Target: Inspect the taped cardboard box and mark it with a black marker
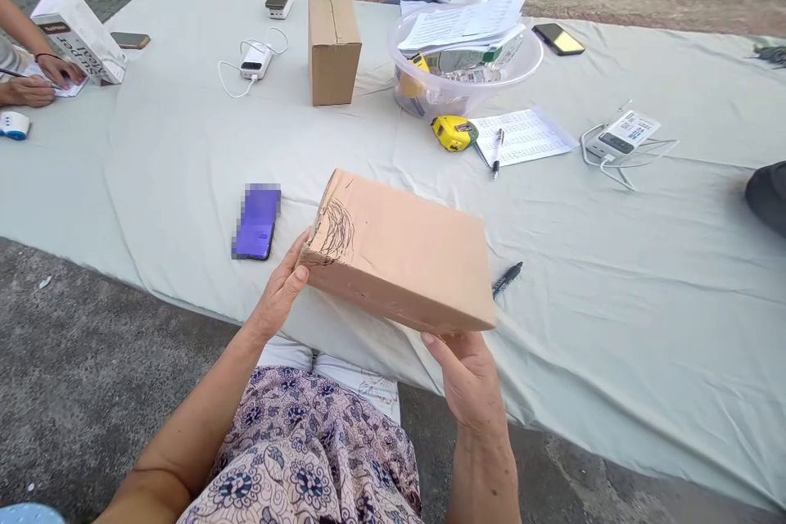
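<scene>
Between my two hands is a brown cardboard box (411, 250), tilted above the near side of the cloth-covered table. Black scribbled pen lines mark its left end. My left hand (283, 286) grips the left edge, thumb on the near side and the other fingers partly hidden behind. Under the near right corner, my right hand (460, 364) supports the box with its thumb on the near face; its fingers are mostly hidden below. A black marker (507, 280) lies just right of the box, and a phone with a purple screen (258, 221) lies to its left.
Farther back stand a second cardboard box (333, 53) and a clear plastic basin (470, 90) holding papers and bottles. A yellow tape measure (453, 133), printed sheet (528, 135), pen (497, 154) and power banks (623, 135) lie around. One person writes at left; another sits opposite.
</scene>
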Demonstrator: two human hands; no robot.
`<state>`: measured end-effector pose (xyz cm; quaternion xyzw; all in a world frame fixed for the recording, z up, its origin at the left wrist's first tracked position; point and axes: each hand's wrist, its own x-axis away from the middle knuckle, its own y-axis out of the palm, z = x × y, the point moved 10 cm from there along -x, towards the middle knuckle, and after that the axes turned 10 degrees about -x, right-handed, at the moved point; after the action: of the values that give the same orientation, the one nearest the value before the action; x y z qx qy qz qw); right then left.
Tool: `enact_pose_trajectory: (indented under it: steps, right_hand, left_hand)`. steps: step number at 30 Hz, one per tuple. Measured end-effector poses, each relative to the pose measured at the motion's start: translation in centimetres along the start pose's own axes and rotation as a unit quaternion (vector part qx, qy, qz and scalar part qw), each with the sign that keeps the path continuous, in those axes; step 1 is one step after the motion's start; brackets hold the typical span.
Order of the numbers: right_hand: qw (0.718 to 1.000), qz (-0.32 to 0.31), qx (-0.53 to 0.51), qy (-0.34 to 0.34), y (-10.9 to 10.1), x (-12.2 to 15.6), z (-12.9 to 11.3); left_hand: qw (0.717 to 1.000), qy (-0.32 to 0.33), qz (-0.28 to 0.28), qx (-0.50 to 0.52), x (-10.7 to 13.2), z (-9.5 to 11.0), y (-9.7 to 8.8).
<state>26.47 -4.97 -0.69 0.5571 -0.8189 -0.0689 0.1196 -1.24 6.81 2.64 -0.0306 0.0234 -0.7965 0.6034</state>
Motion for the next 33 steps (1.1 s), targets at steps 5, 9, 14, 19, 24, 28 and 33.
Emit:
enact_pose_trajectory:
  steps: [5, 9, 14, 19, 24, 28, 33]
  right_hand:
    - [0.999, 0.048, -0.015, -0.002, -0.7, -0.4, 1.2]
    - [0.993, 0.109, 0.009, -0.035, -1.2, 0.1, 2.7]
    - [0.984, 0.135, 0.07, -0.096, 0.0, 2.1, 4.2]
    - [0.979, 0.006, 0.176, -0.104, 4.3, 2.5, 3.7]
    - [0.949, -0.216, 0.199, -0.113, 10.2, 3.7, -0.6]
    - [0.952, 0.01, 0.125, -0.279, 6.1, 3.0, -8.7]
    - [0.943, 0.114, 0.096, -0.296, 3.4, -0.1, -10.1]
  left_hand:
    - [0.999, -0.053, -0.008, -0.001, 0.0, -0.4, -0.1]
    - [0.992, -0.109, -0.054, 0.022, 0.2, -0.3, 1.0]
    - [0.991, -0.101, 0.003, 0.089, -1.1, 0.6, 1.5]
    - [0.989, 0.111, 0.078, 0.053, -2.9, 6.4, 0.9]
    - [0.94, 0.313, 0.06, -0.124, -3.2, 12.8, 1.9]
    - [0.922, 0.354, -0.029, -0.155, -4.3, 12.9, 3.2]
    - [0.943, 0.307, -0.098, -0.086, -5.3, 9.7, 3.8]
